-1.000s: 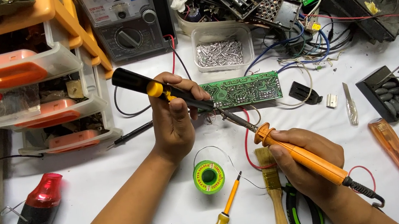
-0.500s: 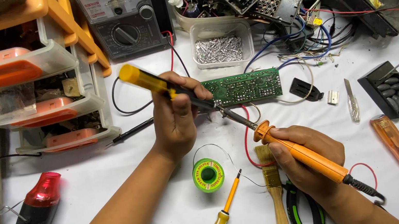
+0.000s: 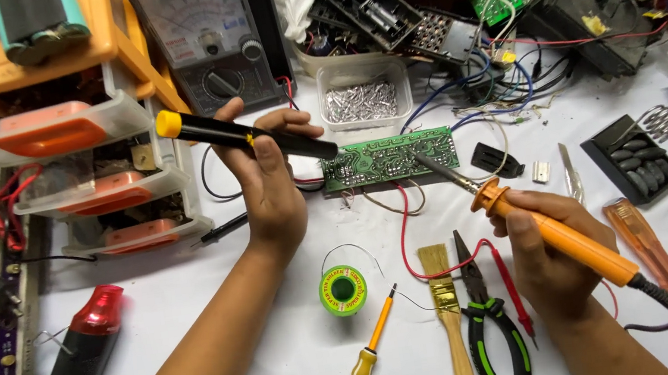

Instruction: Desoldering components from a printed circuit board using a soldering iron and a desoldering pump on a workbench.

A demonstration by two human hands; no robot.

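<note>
Gripping a black, yellow-tipped desoldering pump, the left hand has swung it flatter, nozzle at the green circuit board's left end. The right hand, fist closed around the orange soldering iron, has drawn back slightly, its tip now at the board's right part. Around them, the white table holds solder spool, pliers, brush; far off sit a multimeter and scrap boards.
</note>
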